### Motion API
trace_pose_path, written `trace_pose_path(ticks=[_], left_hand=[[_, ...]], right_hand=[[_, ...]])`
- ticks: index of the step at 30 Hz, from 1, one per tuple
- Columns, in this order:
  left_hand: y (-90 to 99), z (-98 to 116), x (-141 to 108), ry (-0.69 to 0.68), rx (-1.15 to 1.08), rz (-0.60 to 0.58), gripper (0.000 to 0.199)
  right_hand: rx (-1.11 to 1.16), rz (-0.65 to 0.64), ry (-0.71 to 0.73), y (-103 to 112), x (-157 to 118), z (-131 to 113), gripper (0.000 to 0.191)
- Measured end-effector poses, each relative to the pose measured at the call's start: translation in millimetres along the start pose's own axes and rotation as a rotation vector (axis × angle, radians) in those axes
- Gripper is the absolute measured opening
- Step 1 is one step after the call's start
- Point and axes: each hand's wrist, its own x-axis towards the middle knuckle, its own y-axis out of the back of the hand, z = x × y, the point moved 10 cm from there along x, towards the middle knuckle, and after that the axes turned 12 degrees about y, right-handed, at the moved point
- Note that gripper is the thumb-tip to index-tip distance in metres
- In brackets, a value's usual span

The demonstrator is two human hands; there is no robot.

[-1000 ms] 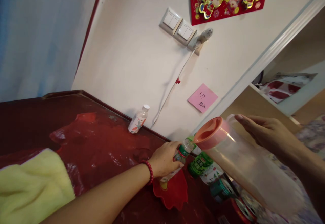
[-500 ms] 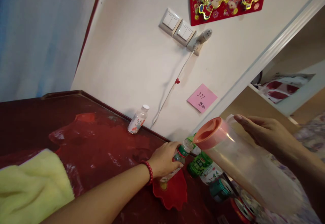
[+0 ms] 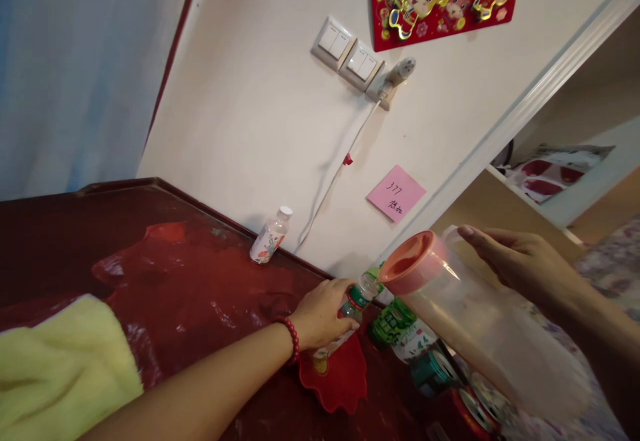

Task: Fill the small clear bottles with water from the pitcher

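My left hand (image 3: 320, 313) is wrapped around a small clear bottle (image 3: 350, 311) with a green label that stands at the back of the dark red table (image 3: 75, 228). A red bead bracelet (image 3: 291, 339) sits on that wrist. My right hand (image 3: 520, 264) holds the handle of a clear plastic pitcher (image 3: 480, 334) with a pink lid (image 3: 407, 262), tilted so the lid points left, above the bottles. The pitcher's lower part runs out of the frame's right side.
A small white-capped bottle (image 3: 270, 236) stands by the wall. A green-labelled bottle (image 3: 400, 328) and several cans (image 3: 435, 371) crowd the table's right end. A yellow towel (image 3: 60, 368) lies at the near left. Red mat (image 3: 335, 378), wall switches (image 3: 347, 51), cable (image 3: 330, 181), pink note (image 3: 396, 192).
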Motion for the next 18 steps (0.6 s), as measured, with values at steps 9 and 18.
trace_pose_path(ticks=[9, 18], left_hand=[[-0.4, -0.5, -0.2, -0.001, 0.001, -0.001, 0.065], [-0.9, 0.3, -1.2, 0.001, -0.001, 0.001, 0.063]], right_hand=[[-0.008, -0.002, 0.004, -1.9, 2.4, 1.2, 0.110], [0.005, 0.013, 0.048, -3.6, 6.6, 4.0, 0.108]])
